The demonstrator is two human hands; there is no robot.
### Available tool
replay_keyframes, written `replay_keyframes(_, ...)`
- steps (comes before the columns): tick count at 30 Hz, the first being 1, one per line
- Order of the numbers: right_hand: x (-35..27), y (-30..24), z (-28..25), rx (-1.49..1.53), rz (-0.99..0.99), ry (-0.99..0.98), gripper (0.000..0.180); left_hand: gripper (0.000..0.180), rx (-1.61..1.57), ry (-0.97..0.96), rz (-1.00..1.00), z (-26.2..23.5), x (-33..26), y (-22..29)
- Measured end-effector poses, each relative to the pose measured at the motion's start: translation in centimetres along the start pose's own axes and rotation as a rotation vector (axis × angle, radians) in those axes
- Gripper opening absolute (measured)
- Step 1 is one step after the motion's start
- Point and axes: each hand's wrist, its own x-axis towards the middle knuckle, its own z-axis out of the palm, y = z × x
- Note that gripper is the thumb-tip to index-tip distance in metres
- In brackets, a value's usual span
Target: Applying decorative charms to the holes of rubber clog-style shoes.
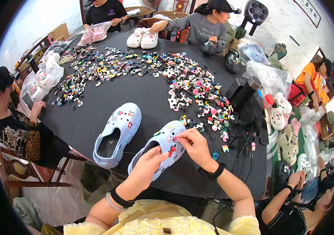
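Now in hand: light-blue clog, tilted at the near side of the bench, toe pointing away;
Left hand: gripping the clog near its foot opening, thumb over the rim;
Right hand: fingertips pinched on a pink charm at the upper;
Clog's handling: probably light, springy, smooth; the opening's rim seems the surest hold;
Charm's handling: likely small and rubbery; best pinched by its edges;
Alongside: matching clog to the left; loose charms beyond.

held blue clog partly hidden by the hands, far charms indistinctly small
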Motion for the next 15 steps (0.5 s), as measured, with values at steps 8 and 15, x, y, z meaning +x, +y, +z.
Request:
replay_keyframes(8, -0.4, -0.1, 0.2, -0.111, -0.062, 0.051, 0.014, 0.027, 0.035, -0.107, -0.268, -1.9, 4.6, 0.1)
replay_keyframes(15, -0.7, 0.2, 0.1, -0.218, -0.168, 0.037, 0.017, 0.032, -0.233, 0.025, -0.405, -0.8, 6.7, -0.1)
